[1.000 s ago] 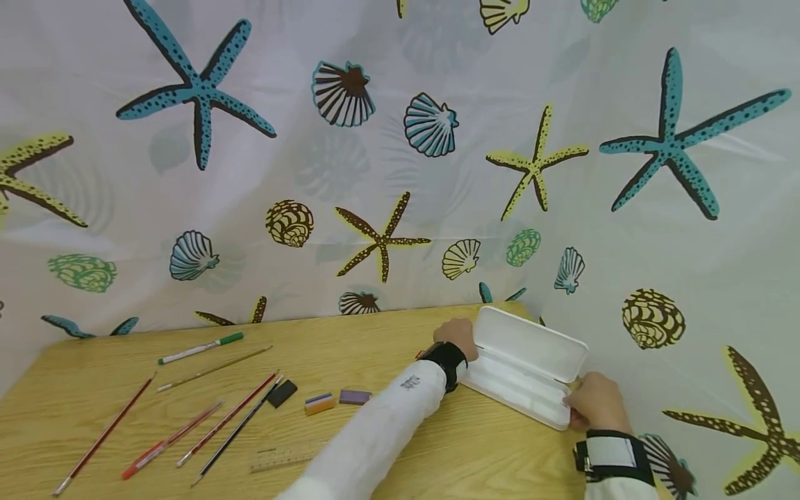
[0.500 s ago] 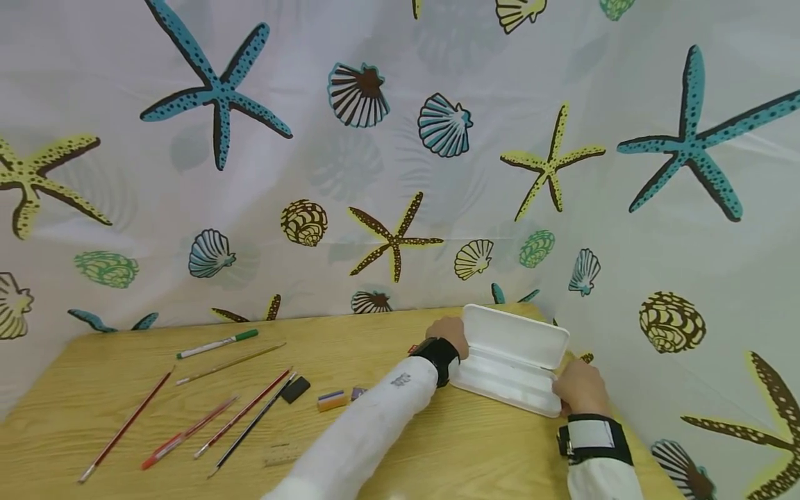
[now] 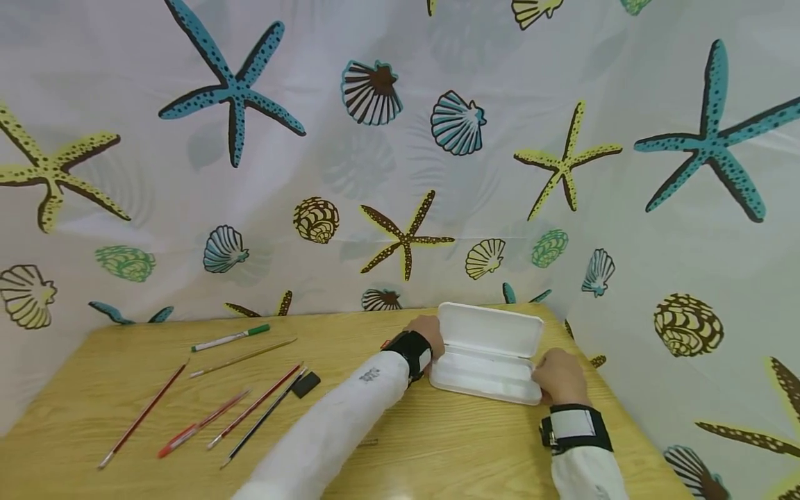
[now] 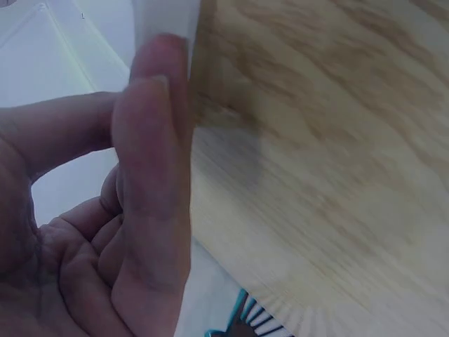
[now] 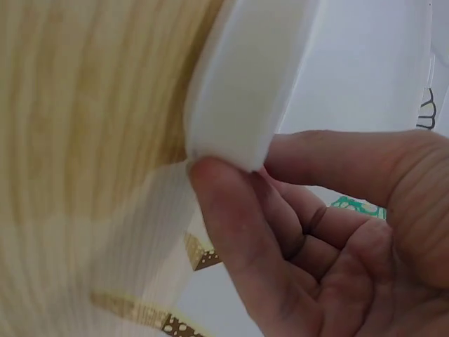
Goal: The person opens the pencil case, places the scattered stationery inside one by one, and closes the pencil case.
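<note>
A white pencil case (image 3: 481,378) sits on the wooden table with its lid (image 3: 490,330) raised at the back. Its long tray looks bare inside. My left hand (image 3: 428,333) grips the case's left end; in the left wrist view, thumb and fingers pinch the white end wall (image 4: 166,17). On the opposite side, my right hand (image 3: 561,378) pinches the right end, and the right wrist view shows the thumb inside and a finger (image 5: 231,217) outside and under the corner.
Left of the arms lie a green marker (image 3: 230,338), a yellowish pencil (image 3: 244,358), red pencils (image 3: 144,415) (image 3: 256,406), a red pen (image 3: 203,423), a dark pencil (image 3: 265,417) and a black eraser (image 3: 305,384). A ruler (image 3: 369,442) is mostly behind the left sleeve. A patterned curtain (image 3: 375,160) hangs behind.
Both hands have slid the open pencil case leftward along the table. My left sleeve now covers the small orange-and-blue and purple blocks seen before. The head view has turned slightly left.
</note>
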